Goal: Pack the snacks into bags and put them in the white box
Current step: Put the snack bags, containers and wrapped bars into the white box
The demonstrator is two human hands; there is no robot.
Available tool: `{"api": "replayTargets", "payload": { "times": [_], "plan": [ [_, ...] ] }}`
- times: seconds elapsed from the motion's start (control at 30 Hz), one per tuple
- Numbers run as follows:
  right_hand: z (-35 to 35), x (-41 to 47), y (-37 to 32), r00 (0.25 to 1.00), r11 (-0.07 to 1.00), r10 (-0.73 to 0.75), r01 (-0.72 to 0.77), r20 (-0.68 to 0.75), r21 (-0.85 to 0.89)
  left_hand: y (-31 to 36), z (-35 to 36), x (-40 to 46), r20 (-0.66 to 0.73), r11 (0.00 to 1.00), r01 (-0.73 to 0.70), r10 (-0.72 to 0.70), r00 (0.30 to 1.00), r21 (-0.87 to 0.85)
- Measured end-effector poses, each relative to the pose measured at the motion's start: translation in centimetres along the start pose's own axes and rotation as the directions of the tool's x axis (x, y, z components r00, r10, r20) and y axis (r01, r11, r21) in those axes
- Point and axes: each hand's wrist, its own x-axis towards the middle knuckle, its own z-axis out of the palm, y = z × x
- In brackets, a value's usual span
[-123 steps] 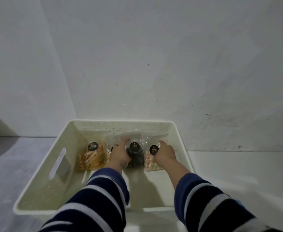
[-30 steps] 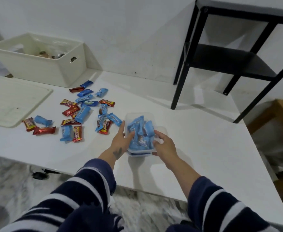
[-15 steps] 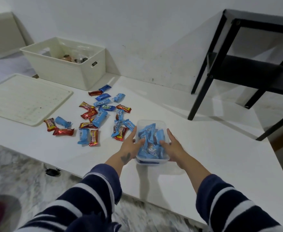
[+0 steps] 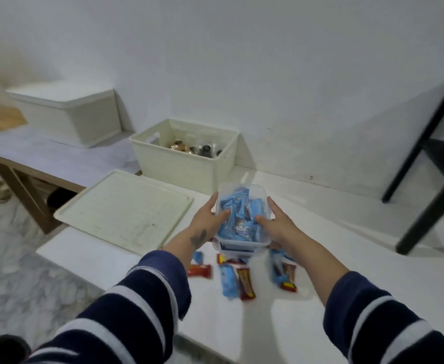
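I carry a clear plastic container (image 4: 260,191) full of blue-wrapped snacks above the white table. My left hand (image 4: 207,222) grips its left side, thumb over the rim on the snacks. My right hand (image 4: 276,224) grips its right side the same way. Below the container, loose red and blue snack bars (image 4: 235,281) lie scattered on the table. The open white box (image 4: 186,164) stands ahead by the wall, with several bagged snacks inside.
A flat white lid (image 4: 123,208) lies on the table's left part. A second, lidded white box (image 4: 66,114) sits on a lower wooden bench at the far left. A black metal stand (image 4: 425,164) rises at the right. Marble floor shows below left.
Both hands lifted the container of blue snacks off the table and brought it left over the loose bars, toward the white box. Four seconds ago the hands were arranging bags inside that box.
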Motion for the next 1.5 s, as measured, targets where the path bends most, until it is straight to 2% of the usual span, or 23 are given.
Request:
{"api": "replayTargets", "payload": {
  "times": [0.2, 0.4, 0.5, 0.67, 0.97, 1.1, 1.2, 1.37, 1.5],
  "plan": [
    [7.1, 4.4, -8.0, 0.998, 0.997, -0.055, 0.054, 0.035, 0.05, 3.5, -10.1, 4.9, -0.072, 0.997, -0.071, 0.073, 0.995, 0.027],
    [9.4, 10.1, -15.7, 0.986, 0.987, -0.158, 0.155, 0.048, 0.05, 7.9, -16.5, 11.1, -0.047, 0.988, -0.149, 0.15, 0.988, 0.027],
    [10.0, 14.0, -19.1, 0.982, 0.983, -0.183, 0.182, 0.05, 0.037, 10.4, -18.6, 14.9, -0.042, 0.981, -0.191, 0.192, 0.98, 0.027],
    [11.2, 20.6, -23.3, 0.982, 0.982, -0.188, 0.188, 0.031, 0.018, 13.0, -21.4, 21.7, -0.028, 0.983, -0.181, 0.18, 0.983, -0.021],
    [13.8, 29.5, -24.7, 0.994, 0.996, -0.082, 0.081, -0.065, -0.022, 12.1, -22.5, 32.8, 0.048, 0.99, -0.138, 0.138, 0.989, -0.01],
    [14.7, 32.4, -23.0, 0.99, 0.999, 0.023, -0.018, -0.136, 0.038, 9.9, -22.0, 37.4, 0.167, 0.999, -0.034, 0.029, 0.986, 0.032],
    [15.7, 34.6, -20.4, 0.986, 0.995, 0.098, -0.096, -0.134, 0.022, 8.2, -21.7, 39.7, 0.249, 0.988, 0.045, -0.081, 0.965, 0.145],
    [16.7, 37.3, -17.7, 0.962, 0.965, 0.25, -0.257, -0.112, -0.053, 6.2, -21.3, 42.5, 0.376, 0.925, 0.161, -0.293, 0.879, 0.345],
    [17.3, 38.4, -16.7, 0.935, 0.93, 0.342, -0.351, -0.091, -0.112, 5.2, -20.8, 44.0, 0.397, 0.874, 0.202, -0.393, 0.829, 0.442]
  ]
}}
